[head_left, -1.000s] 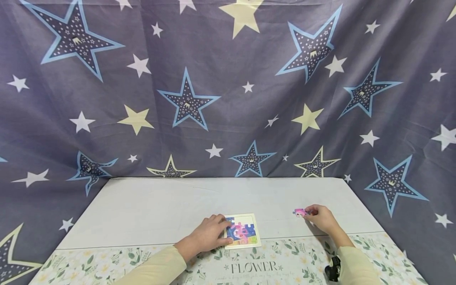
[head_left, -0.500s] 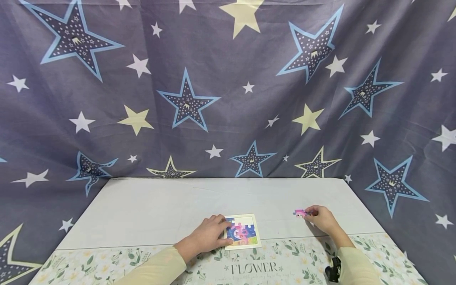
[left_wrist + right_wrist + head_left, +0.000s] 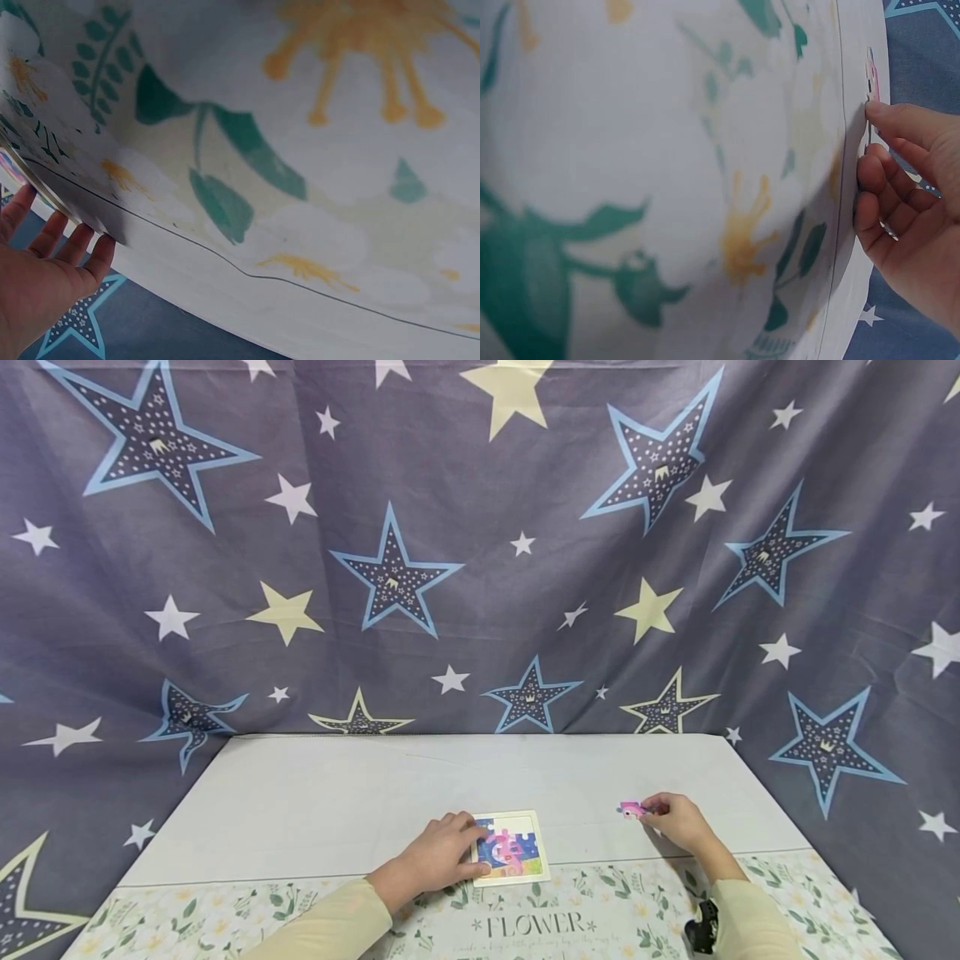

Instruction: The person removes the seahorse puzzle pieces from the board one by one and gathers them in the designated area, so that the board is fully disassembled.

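A small jigsaw puzzle (image 3: 507, 852) in a cream frame lies on the table. Its picture is pink, blue and yellow, and a white patch shows along its upper right. The left hand (image 3: 438, 853) holds the frame by its left side, with the thumb at the lower left and fingertips over the upper left, hiding part of that edge. In the left wrist view, the fingers (image 3: 69, 244) meet the frame's edge. Farther right, the right hand (image 3: 675, 820) pinches a pink and blue jigsaw piece (image 3: 632, 810) between thumb and finger; the right wrist view shows the piece edge-on.
The table's far part is a plain white surface (image 3: 360, 793). Its near part carries a floral print (image 3: 536, 922) with the word FLOWER. A dark curtain (image 3: 480, 568) with stars hangs behind and at both sides. A black device (image 3: 702, 927) sits at the right wrist.
The piece in the right hand has tilted very slightly. Both hands otherwise stay where they were, and the framed puzzle has not moved.
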Demonstrator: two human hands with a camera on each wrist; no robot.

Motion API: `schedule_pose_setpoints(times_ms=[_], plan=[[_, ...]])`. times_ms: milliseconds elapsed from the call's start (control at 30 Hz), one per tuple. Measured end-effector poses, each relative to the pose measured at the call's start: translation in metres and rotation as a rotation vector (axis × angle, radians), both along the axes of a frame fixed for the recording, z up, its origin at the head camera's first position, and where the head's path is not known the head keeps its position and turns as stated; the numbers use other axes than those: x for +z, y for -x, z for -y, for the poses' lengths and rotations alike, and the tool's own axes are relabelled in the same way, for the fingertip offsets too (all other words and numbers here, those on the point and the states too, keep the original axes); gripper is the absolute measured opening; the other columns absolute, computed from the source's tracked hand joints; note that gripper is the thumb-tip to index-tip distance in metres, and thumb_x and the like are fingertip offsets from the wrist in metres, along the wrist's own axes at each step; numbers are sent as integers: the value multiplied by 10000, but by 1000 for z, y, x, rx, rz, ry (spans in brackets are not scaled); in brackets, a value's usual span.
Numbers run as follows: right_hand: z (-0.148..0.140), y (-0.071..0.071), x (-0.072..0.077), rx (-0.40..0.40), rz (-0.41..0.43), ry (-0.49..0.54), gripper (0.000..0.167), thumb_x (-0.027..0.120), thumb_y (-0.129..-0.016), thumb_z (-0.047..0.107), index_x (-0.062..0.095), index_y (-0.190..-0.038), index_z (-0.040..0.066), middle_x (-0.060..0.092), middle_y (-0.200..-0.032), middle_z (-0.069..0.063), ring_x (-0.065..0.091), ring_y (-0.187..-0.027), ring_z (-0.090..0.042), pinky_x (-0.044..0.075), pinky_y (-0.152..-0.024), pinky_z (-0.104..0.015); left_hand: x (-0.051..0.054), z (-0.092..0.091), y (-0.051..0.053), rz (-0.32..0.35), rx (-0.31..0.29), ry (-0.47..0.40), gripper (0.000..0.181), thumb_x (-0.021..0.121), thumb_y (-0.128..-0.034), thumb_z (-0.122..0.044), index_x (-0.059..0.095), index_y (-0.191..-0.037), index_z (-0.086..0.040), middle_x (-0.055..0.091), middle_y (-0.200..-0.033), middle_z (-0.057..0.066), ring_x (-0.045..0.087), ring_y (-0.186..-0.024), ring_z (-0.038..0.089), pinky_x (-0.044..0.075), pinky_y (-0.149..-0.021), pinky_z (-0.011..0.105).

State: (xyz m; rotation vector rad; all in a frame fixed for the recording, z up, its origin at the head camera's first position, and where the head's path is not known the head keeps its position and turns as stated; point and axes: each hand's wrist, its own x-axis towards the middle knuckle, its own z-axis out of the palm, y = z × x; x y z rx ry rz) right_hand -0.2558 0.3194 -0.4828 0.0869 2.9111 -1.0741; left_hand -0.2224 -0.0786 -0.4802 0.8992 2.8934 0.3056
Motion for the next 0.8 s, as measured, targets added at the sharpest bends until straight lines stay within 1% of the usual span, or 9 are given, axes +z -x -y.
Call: schedule_pose_setpoints(times_ms=[533, 800], plan=[[1, 0, 1, -14, 14, -6, 255, 668, -834, 103, 636, -1037, -48, 552, -817, -88, 514, -694, -170, 446, -565, -284, -1, -1, 0, -3, 6, 19, 598, 507, -863, -617, 516, -1315, -225, 498, -1254, 14, 484, -1150, 183, 418, -970, 419], [0, 1, 0, -5, 9, -4, 255, 668, -835, 104, 634, -1038, -47, 562, -822, -92, 513, -684, -167, 441, -562, -285, -1, -1, 0, -4, -5, 2, 592, 514, -869, -601, 514, -1318, -216, 500, -1260, 22, 485, -1156, 195, 416, -972, 432]])
